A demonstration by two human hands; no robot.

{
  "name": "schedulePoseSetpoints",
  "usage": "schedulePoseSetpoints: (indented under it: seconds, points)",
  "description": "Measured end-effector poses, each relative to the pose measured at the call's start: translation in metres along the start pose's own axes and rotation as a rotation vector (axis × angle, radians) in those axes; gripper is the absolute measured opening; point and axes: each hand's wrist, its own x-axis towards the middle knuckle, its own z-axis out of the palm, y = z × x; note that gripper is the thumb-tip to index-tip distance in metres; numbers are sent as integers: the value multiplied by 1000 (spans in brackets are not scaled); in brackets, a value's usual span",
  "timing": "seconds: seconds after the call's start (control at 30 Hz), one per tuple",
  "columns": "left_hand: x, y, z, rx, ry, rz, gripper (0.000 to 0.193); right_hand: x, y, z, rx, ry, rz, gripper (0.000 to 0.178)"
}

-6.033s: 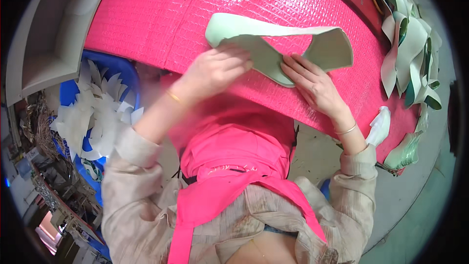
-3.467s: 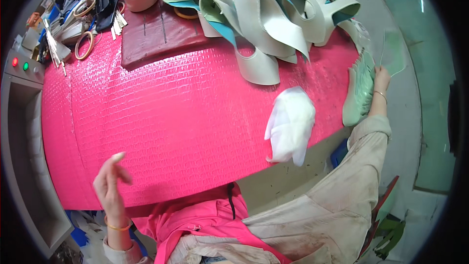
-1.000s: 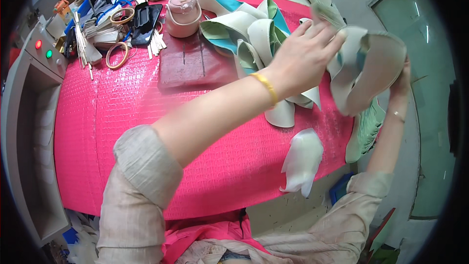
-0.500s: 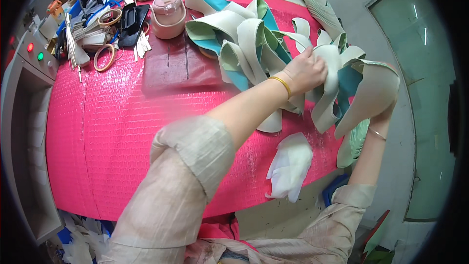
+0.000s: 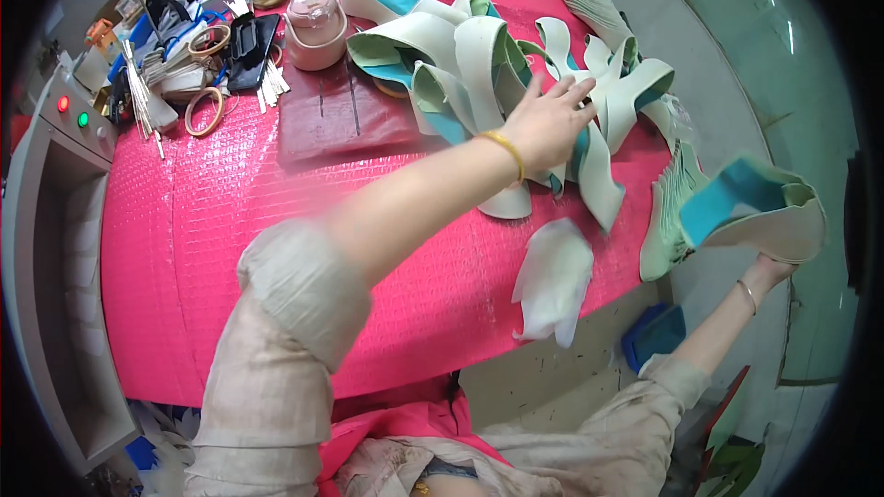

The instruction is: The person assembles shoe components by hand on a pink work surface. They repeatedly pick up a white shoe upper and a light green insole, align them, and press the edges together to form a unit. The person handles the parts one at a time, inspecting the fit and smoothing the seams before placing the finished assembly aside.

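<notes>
My left hand, fingers spread, is over the pile of curved off-white pieces with blue and green linings; it touches or hovers just above them, I cannot tell which. Beyond the table's right edge, my right hand grips one curved lined piece from below. That piece is off-white outside and blue inside, and it hides most of the fingers. A stack of pale green ribbed pieces lies at the table's right edge, next to the held piece. Nearer to me is a white, crumpled thin sheet.
The pink covered table spans the middle. A pink lidded bottle stands on a dark red flat pad. Tape rolls, a black phone-like object and white strips crowd the far left. A blue bin is below the right edge.
My right hand has carried one lined piece away from the pile, out to the right past the table edge. My left hand has opened and shifted slightly left.
</notes>
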Motion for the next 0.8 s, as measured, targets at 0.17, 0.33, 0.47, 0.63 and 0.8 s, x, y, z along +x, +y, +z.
schedulePoseSetpoints:
  seconds: [0.17,0.33,0.47,0.63,0.8]
  points:
    - [-65,31,-48,-1784,-637,-662,94,-155,-66,99,472,-1042,32,26]
    - [-184,28,-69,-1214,-398,-766,45,-358,-108,147,748,-2320,-64,25]
    - [-264,51,-113,-1322,-251,-743,48,-378,-31,124,786,-1801,77,61]
    - [-319,45,-143,-1224,15,-705,46,-448,-50,102,475,-1547,1186,46]
    - [-369,-7,-137,-816,48,-956,45,-452,-62,103,-185,-1461,761,33]
